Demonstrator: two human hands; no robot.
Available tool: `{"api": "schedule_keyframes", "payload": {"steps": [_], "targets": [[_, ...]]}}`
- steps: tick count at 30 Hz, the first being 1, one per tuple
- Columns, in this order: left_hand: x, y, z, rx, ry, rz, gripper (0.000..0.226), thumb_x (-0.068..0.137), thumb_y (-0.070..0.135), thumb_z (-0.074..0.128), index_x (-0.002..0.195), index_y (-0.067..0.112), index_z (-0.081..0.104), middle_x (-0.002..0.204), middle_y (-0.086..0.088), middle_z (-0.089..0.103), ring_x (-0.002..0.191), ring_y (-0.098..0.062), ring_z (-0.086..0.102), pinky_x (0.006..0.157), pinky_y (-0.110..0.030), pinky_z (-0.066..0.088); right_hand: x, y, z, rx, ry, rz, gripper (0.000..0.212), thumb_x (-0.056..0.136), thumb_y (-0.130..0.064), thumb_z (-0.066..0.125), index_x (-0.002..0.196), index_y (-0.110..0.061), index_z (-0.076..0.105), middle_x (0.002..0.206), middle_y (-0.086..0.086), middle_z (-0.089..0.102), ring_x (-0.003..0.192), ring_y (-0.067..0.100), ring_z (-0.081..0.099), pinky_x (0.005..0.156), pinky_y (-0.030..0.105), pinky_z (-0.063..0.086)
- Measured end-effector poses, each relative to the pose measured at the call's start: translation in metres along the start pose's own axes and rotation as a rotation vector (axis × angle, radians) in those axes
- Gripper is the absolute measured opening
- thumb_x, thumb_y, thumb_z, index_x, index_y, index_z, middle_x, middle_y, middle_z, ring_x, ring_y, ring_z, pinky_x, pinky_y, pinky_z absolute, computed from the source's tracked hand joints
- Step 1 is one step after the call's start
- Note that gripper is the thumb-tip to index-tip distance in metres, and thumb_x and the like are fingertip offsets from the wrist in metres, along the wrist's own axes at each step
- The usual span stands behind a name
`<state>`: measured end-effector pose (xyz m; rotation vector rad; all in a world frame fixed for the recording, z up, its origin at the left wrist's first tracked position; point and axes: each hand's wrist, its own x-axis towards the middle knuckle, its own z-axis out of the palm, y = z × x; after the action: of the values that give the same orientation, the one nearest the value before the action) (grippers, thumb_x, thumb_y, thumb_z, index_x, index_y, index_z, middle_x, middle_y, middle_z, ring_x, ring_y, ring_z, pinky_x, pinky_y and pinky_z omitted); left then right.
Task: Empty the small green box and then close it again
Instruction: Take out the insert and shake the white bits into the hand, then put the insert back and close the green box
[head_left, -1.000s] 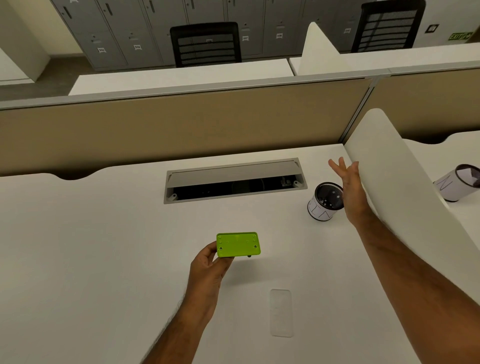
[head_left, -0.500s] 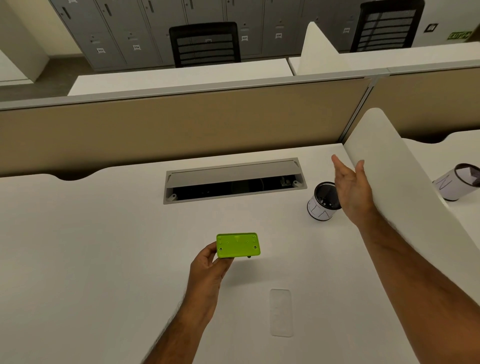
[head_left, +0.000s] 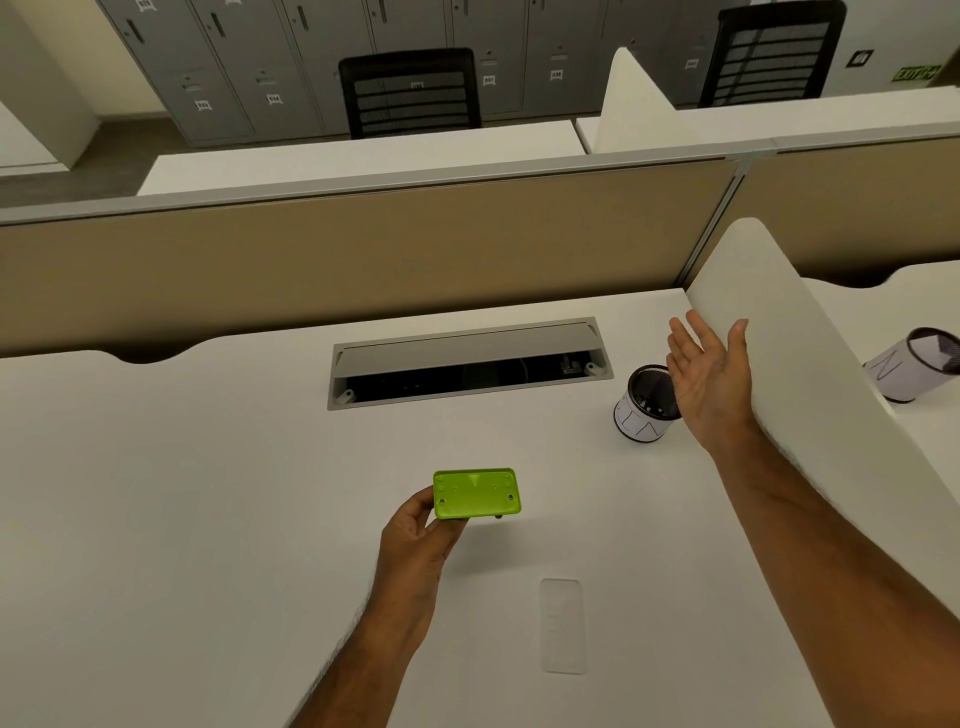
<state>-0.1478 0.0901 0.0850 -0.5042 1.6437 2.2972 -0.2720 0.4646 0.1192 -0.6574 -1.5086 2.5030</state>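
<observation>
Holding the small green box (head_left: 476, 493) by its near-left corner, the left hand (head_left: 415, 540) pinches it between thumb and fingers, lifted just off the white desk (head_left: 208, 519), on the near side of the mesh pen cup (head_left: 647, 410) and well apart from it. The right hand (head_left: 709, 379) is spread, palm up and empty, just beside that cup's rim. Whether the box's lid is on I cannot tell; a clear flat piece (head_left: 561, 626) lies on the desk nearer still than the box, and it may be the lid. To finish well, I'd steady the box level, fetch that piece with the free hand, align the corners, then press evenly. Count: one green box, one clear piece, two mesh cups, the second (head_left: 914, 371) behind the divider.
</observation>
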Motion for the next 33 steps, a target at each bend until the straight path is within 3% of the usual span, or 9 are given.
{"api": "schedule_keyframes", "payload": {"steps": [5, 11, 14, 17, 20, 22, 26, 29, 33], "targets": [[-0.005, 0.001, -0.002, 0.008, 0.005, 0.012, 0.034, 0.096, 0.005, 0.076, 0.11, 0.035, 0.084, 0.117, 0.003, 0.084, 0.11, -0.012, 0.08, 0.086, -0.015, 0.062, -0.007, 0.002, -0.006, 0.165, 0.016, -0.03, 0.083, 0.098, -0.075, 0.024, 0.157, -0.018, 0.038, 0.162, 0.009, 0.041, 0.153, 0.026, 0.032, 0.127, 0.041, 0.017], [-0.017, 0.0, -0.009, 0.01, 0.011, 0.014, 0.035, 0.096, 0.005, 0.076, 0.11, 0.036, 0.084, 0.118, 0.004, 0.084, 0.111, -0.013, 0.08, 0.086, -0.015, 0.062, -0.018, 0.004, -0.011, 0.275, 0.071, -0.06, 0.082, 0.095, -0.073, 0.04, 0.147, -0.01, 0.051, 0.145, 0.016, 0.059, 0.133, 0.031, 0.057, 0.114, 0.044, 0.045], [-0.028, 0.0, -0.014, 0.013, -0.007, 0.018, 0.032, 0.095, 0.007, 0.079, 0.111, 0.034, 0.084, 0.118, 0.003, 0.084, 0.112, -0.013, 0.08, 0.088, -0.016, 0.062, -0.034, 0.011, -0.01, 0.201, 0.077, -0.057, 0.07, 0.098, -0.065, 0.045, 0.134, -0.007, 0.061, 0.128, 0.015, 0.069, 0.115, 0.025, 0.067, 0.1, 0.037, 0.055], [-0.033, 0.001, -0.016, -0.007, -0.02, 0.025, 0.034, 0.077, 0.024, 0.087, 0.11, 0.032, 0.084, 0.117, 0.002, 0.084, 0.11, -0.013, 0.08, 0.089, -0.017, 0.062, -0.049, 0.027, -0.006, 0.127, 0.057, -0.022, 0.05, 0.102, -0.053, 0.048, 0.117, -0.01, 0.069, 0.1, 0.007, 0.074, 0.088, 0.017, 0.069, 0.08, 0.028, 0.058], [-0.045, -0.001, -0.022, -0.018, -0.03, 0.039, 0.042, 0.07, 0.032, 0.087, 0.111, 0.029, 0.084, 0.119, 0.0, 0.084, 0.112, -0.015, 0.08, 0.091, -0.018, 0.062, -0.072, 0.049, 0.002, 0.074, 0.04, 0.036, 0.032, 0.106, -0.035, 0.05, 0.102, -0.009, 0.069, 0.08, 0.003, 0.072, 0.071, 0.013, 0.065, 0.062, 0.021, 0.055], [-0.054, -0.003, -0.025, -0.023, -0.033, 0.044, 0.042, 0.07, 0.032, 0.087, 0.111, 0.029, 0.084, 0.12, 0.0, 0.084, 0.113, -0.016, 0.08, 0.094, -0.021, 0.062, -0.09, 0.065, 0.008, 0.012, 0.003, 0.06, 0.022, 0.106, -0.021, 0.051, 0.1, -0.008, 0.068, 0.079, 0.005, 0.066, 0.065, 0.012, 0.06, 0.056, 0.021, 0.051], [-0.07, -0.005, -0.031, -0.013, -0.024, 0.04, 0.043, 0.069, 0.034, 0.088, 0.112, 0.029, 0.083, 0.122, -0.001, 0.083, 0.114, -0.017, 0.079, 0.104, -0.033, 0.055, -0.128, 0.097, 0.012, -0.36, -0.069, 0.108, 0.017, 0.101, 0.001, 0.053, 0.103, -0.006, 0.068, 0.092, 0.014, 0.062, 0.071, 0.018, 0.056, 0.058, 0.026, 0.05], [-0.079, -0.008, -0.035, -0.008, -0.028, 0.026, 0.043, 0.071, 0.033, 0.088, 0.114, 0.027, 0.083, 0.125, -0.002, 0.082, 0.117, -0.018, 0.078, 0.108, -0.036, 0.054, -0.153, 0.12, 0.015, -0.812, -0.142, 0.157, 0.004, 0.098, -0.008, 0.066, 0.1, -0.008, 0.069, 0.097, 0.014, 0.063, 0.074, 0.017, 0.056, 0.058, 0.029, 0.048], [-0.09, -0.013, -0.04, -0.004, -0.015, 0.022, 0.043, 0.07, 0.032, 0.087, 0.112, 0.026, 0.083, 0.123, -0.002, 0.082, 0.116, -0.019, 0.078, 0.109, -0.037, 0.054, -0.186, 0.146, 0.009, -1.318, -0.185, 0.193, 0.05, 0.086, -0.043, 0.08, 0.111, -0.008, 0.056, 0.108, 0.009, 0.056, 0.095, 0.024, 0.059, 0.082, 0.032, 0.049]]}}
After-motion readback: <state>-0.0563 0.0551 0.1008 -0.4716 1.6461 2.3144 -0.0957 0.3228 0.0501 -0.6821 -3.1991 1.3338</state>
